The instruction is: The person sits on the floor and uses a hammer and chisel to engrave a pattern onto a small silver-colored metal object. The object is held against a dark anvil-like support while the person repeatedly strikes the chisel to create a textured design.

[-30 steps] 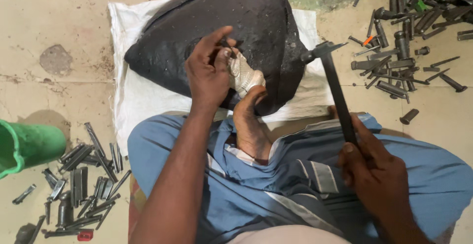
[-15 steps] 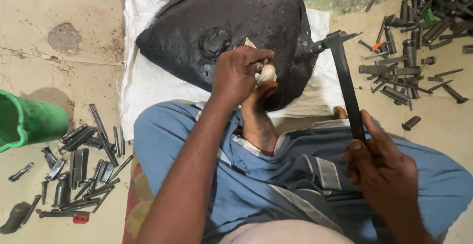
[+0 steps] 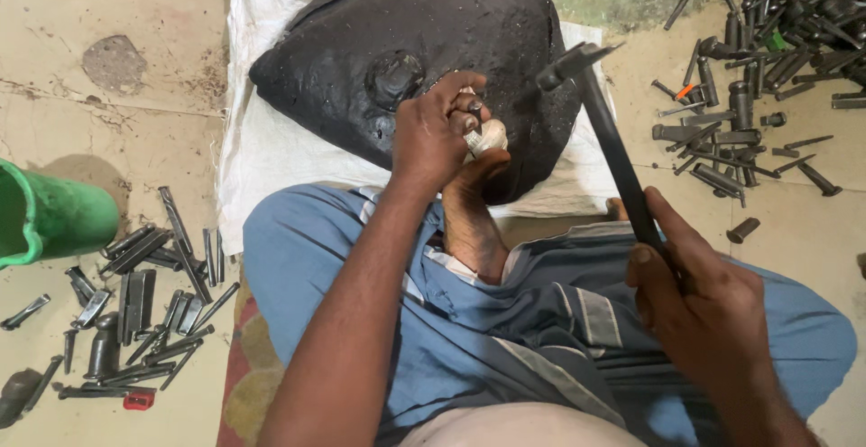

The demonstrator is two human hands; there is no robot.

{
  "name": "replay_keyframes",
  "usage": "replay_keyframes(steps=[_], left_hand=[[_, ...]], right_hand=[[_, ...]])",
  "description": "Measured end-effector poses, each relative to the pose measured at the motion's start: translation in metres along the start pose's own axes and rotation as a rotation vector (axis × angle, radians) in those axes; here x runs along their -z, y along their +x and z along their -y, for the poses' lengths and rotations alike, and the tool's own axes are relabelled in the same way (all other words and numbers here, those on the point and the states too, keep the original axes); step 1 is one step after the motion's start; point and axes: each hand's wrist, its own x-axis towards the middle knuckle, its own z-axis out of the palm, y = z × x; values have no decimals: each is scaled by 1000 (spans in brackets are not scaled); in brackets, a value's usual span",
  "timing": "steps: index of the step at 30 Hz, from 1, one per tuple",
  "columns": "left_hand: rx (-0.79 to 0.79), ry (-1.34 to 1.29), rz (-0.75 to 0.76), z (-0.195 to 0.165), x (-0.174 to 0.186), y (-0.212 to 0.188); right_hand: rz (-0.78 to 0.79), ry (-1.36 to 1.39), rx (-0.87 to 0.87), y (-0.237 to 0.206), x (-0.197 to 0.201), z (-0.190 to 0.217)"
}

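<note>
My left hand is closed around a small punch tool, its fingertips pressed down on the big black rounded block beside a pale wrapped piece. My foot braces against the block just below that hand. My right hand grips the dark handle of a hammer, whose head is raised above the block's right side. The block rests on a white woven sack on the floor.
Several dark metal punches and chisels lie scattered on the floor at the left, more are piled at the upper right. A green bucket stands at the left edge. My blue-clothed legs fill the lower middle.
My left hand has moved down onto the block and closed over the pale wrapped piece. The right hand has lifted the hammer so its head hangs over the block's right side.
</note>
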Motion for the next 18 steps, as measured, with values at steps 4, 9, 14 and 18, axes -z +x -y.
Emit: replay_keyframes(steps=[4,9,14,18], left_hand=[[-36,13,15,2,0,1],[-58,56,8,3,0,1],[-72,98,5,3,0,2],[-102,130,2,3,0,1]], right_hand=[[33,-37,-8,4,2,9],[16,-99,94,8,4,20],[-12,-159,108,9,7,26],[-24,-207,88,11,8,30]])
